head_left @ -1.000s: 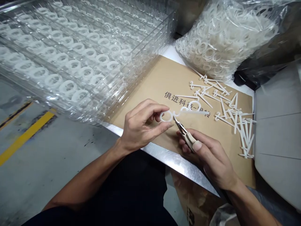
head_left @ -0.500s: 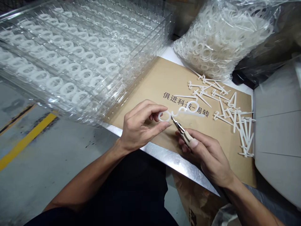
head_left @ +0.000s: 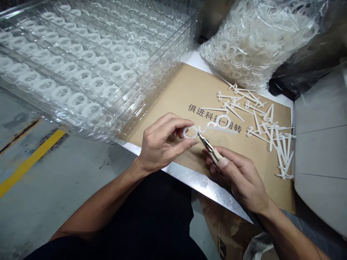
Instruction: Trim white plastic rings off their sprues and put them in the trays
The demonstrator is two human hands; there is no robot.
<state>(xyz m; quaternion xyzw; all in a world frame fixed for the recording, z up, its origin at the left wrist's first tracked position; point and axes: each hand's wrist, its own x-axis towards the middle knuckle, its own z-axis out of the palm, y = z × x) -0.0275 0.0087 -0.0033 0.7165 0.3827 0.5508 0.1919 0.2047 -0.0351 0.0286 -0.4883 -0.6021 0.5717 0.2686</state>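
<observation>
Bare left hand (head_left: pixel 159 144), right hand (head_left: pixel 241 180), dark clothing (head_left: pixel 154 216)

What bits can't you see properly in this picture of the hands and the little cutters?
From the head view:
Handles of the small cutters: mostly hidden by the right hand.
Part of the white plastic ring: hidden by the fingers of the left hand.
Cutter tips: too small to tell whether they touch the ring.
Bag of plastic rings: cut off by the top edge.
Clear trays: cut off by the left and top edges.
</observation>
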